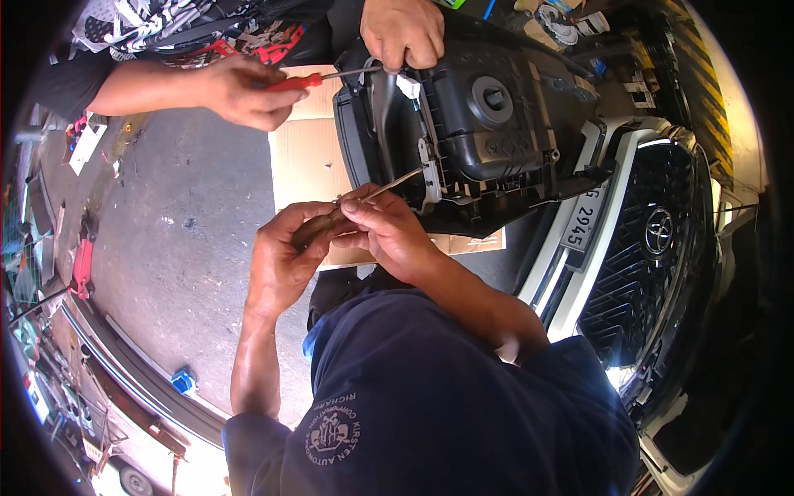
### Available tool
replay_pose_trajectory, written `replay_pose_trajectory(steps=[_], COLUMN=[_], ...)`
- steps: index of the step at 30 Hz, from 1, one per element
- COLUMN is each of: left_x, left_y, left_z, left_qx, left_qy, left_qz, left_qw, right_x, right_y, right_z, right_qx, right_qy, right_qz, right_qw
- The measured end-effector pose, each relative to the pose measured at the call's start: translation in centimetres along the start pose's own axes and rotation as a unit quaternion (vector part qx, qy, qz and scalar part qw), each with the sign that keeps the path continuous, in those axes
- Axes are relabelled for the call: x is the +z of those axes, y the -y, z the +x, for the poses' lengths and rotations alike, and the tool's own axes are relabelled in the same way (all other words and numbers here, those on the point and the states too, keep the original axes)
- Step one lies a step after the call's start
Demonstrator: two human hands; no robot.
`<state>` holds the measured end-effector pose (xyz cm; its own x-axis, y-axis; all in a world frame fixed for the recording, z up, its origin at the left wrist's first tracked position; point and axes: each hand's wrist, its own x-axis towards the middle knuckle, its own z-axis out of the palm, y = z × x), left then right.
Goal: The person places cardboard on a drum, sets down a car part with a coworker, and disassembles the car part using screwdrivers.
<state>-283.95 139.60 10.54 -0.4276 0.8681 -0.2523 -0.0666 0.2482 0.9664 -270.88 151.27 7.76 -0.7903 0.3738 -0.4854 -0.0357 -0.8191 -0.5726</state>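
My left hand (289, 248) is wrapped round the brownish handle of a screwdriver (394, 183). My right hand (387, 234) pinches the same tool where the handle meets the shaft. The slim metal shaft points up and right, its tip at a grey bracket (430, 169) on the near left side of a black plastic car housing (475, 153). Whether the tip touches the bracket or only overlaps it, I cannot tell. A round black cap (491, 101) sits on top of the housing.
Across from me, a co-worker's hand (252, 93) holds a red-handled screwdriver (296, 83) against the housing; their other hand (403, 33) rests on its far edge. Cardboard (298, 157) lies under the housing. At right stands a car front with a black grille (633, 273). A blue object (184, 380) lies on the floor.
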Motion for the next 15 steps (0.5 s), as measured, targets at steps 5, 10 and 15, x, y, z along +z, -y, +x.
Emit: replay_pose_trajectory(steps=[5,10,15], left_x=[-0.1,-0.18,-0.21], left_y=[0.49,0.33,0.51], left_z=[0.3,0.58,0.67], left_qx=[-0.015,0.005,-0.002], left_qy=[0.003,0.009,0.003], left_qz=[-0.068,-0.03,-0.072], left_qw=[0.998,1.0,0.997], right_x=[-0.41,-0.48,-0.46], right_y=[-0.09,-0.06,-0.16], right_z=[0.37,0.36,0.47], right_qx=[-0.008,-0.012,-0.012], right_qy=[0.009,0.022,0.019], right_qz=[-0.009,-0.007,-0.004], right_qw=[1.0,1.0,1.0])
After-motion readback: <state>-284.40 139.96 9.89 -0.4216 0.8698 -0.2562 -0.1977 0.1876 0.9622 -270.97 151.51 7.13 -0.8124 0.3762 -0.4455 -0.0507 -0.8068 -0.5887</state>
